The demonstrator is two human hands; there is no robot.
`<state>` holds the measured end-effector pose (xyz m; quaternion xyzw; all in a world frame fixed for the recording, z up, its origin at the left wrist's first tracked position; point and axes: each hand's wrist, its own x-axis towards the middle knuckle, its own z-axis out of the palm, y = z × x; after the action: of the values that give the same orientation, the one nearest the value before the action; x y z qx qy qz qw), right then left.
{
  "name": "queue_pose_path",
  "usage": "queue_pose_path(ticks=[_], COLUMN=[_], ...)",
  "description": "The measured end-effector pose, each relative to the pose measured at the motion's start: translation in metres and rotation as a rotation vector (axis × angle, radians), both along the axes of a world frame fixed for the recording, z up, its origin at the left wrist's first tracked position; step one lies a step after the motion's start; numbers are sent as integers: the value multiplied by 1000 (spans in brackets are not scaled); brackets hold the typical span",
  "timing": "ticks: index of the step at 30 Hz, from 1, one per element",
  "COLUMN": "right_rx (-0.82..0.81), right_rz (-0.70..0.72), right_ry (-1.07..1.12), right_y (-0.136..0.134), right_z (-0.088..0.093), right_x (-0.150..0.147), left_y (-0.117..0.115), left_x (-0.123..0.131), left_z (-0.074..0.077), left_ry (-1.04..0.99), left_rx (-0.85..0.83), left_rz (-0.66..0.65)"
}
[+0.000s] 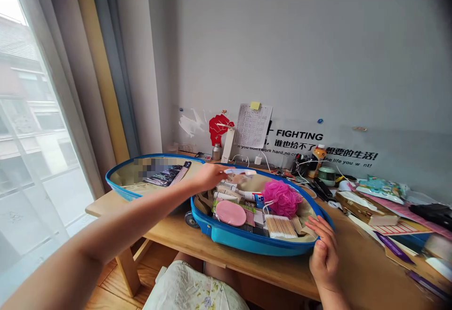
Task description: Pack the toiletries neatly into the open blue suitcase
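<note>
An open blue suitcase point(243, 249) lies on the table, its lined halves spread apart. My left hand point(210, 177) is closed on a small pale packet point(240, 172), held above the back of the nearer half. My right hand point(323, 249) grips the right front rim, fingers over the edge and thumb outside. Inside that half are a pink bath puff point(282, 198), a pink oval item point(230, 213), a pack of cotton swabs point(280, 226) and several white tubes point(226, 197). The other half holds a pack of dark, slim items point(165, 176); their kind is unclear.
On the wooden table point(353, 272), to the right, are a bottle with an orange label point(317, 160), a green-and-white jar point(326, 176), a wipes-like packet point(381, 187) and a purple strip point(393, 247). Cables run along the wall. Curtains point(84, 79) hang at left.
</note>
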<state>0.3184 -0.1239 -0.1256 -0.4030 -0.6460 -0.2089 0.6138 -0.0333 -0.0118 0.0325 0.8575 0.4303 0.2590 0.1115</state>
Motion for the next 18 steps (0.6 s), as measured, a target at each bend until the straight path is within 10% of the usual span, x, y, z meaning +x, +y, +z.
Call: queue_pose_path(ticks=[8,18], right_rx=[-7,8], right_rz=[2,-1], right_ry=[4,-30], right_y=[-1,0], right_z=[-2,-2], right_x=[0,1], left_y=[21,32], left_x=[83,87], left_z=[-40,-60], left_ry=[181,468], left_rx=[-13,-88], left_rz=[-159,-313])
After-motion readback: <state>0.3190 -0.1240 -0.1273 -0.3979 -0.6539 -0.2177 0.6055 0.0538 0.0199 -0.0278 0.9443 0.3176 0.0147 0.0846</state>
